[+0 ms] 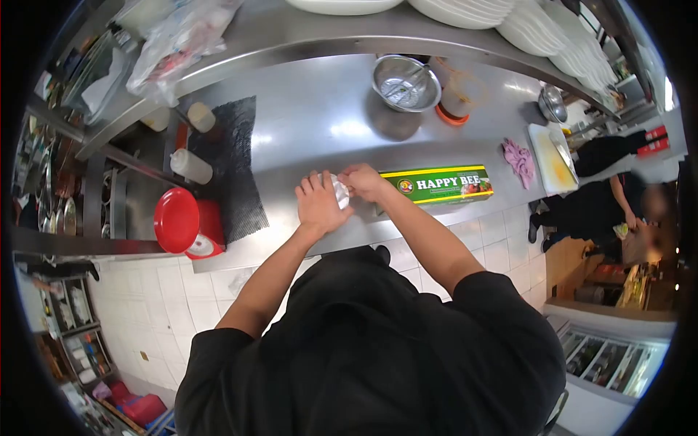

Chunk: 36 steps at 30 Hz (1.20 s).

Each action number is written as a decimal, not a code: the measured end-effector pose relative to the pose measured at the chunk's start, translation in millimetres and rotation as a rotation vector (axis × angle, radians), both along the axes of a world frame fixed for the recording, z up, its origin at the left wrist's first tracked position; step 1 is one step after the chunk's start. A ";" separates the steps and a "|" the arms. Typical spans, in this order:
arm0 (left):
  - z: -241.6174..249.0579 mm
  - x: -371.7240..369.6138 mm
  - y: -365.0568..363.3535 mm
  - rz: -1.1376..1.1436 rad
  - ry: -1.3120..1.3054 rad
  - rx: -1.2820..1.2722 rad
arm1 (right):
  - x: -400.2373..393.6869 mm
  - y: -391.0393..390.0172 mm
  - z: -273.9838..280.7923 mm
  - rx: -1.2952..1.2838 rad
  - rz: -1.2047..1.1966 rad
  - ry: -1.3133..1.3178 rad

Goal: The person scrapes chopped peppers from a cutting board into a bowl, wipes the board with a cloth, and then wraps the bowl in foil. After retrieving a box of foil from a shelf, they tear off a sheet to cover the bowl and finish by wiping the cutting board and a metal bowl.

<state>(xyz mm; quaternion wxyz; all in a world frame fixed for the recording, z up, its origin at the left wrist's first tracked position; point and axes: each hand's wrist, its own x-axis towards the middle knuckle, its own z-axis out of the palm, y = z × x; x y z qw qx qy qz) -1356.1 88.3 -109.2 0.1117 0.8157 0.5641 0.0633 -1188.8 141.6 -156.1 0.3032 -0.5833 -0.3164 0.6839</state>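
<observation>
On the steel counter [291,145], a small white wrapped bundle [340,192] lies between my two hands. My left hand [320,203] rests over its left side, fingers bent and pressed against it. The fingers of my right hand [363,182] are pinched together at its right edge. What the wrapping holds is hidden. Right beside my right hand lies a long green and yellow box [443,184] marked HAPPY BEE, partly behind my forearm.
A metal bowl with a whisk [407,83] and a plastic container [462,94] stand at the back. Leftward are a black mat [240,167], a white bottle [191,166] and a red scale [178,221]. Rightward lie a pink cloth [518,161] and a cutting board [550,160]. People stand beyond.
</observation>
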 end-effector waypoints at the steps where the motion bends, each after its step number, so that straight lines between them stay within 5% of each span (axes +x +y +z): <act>1: -6.4 -0.4 1.0 0.017 0.002 0.007 | -1.3 -0.9 -1.1 0.007 -0.023 -0.002; 5: 5.0 -5.6 -6.4 -0.047 0.053 0.010 | 15.6 -6.0 27.2 0.311 0.209 -0.428; 7: -2.2 -10.0 -5.1 -0.118 0.092 0.028 | 44.7 -32.6 93.6 0.785 0.296 -0.602; 11: 0.2 -8.1 4.5 -0.135 0.105 -0.033 | 133.3 -80.7 137.9 0.726 0.463 -1.256; 14: 18.1 5.7 5.0 -0.158 0.050 0.073 | 169.7 -112.8 67.1 0.665 0.336 -1.553; 17: 29.5 40.9 1.1 -0.361 -0.223 0.103 | 174.9 -119.1 53.5 0.699 0.383 -1.565; 19: 25.9 69.0 -6.6 -0.473 -0.376 -0.104 | 186.1 -122.0 72.2 0.708 0.354 -1.439; 21: 7.3 92.6 -10.7 -0.410 -0.401 -0.149 | 210.6 -126.6 108.7 0.624 0.550 -1.410; 26: -25.2 105.2 -26.9 -0.333 -0.569 0.006 | 255.1 -106.7 100.0 0.688 0.762 -1.532; 30: -23.1 95.0 -84.3 -0.113 -0.550 0.026 | 239.7 -85.9 77.3 0.951 0.978 -1.351; 34: -25.8 93.8 -179.3 0.323 -0.945 0.159 | 209.7 -93.3 70.8 1.077 1.075 -1.333; 36: -30.1 85.9 -235.0 0.772 -1.322 -0.090 | 178.4 -110.2 75.4 1.149 1.076 -1.306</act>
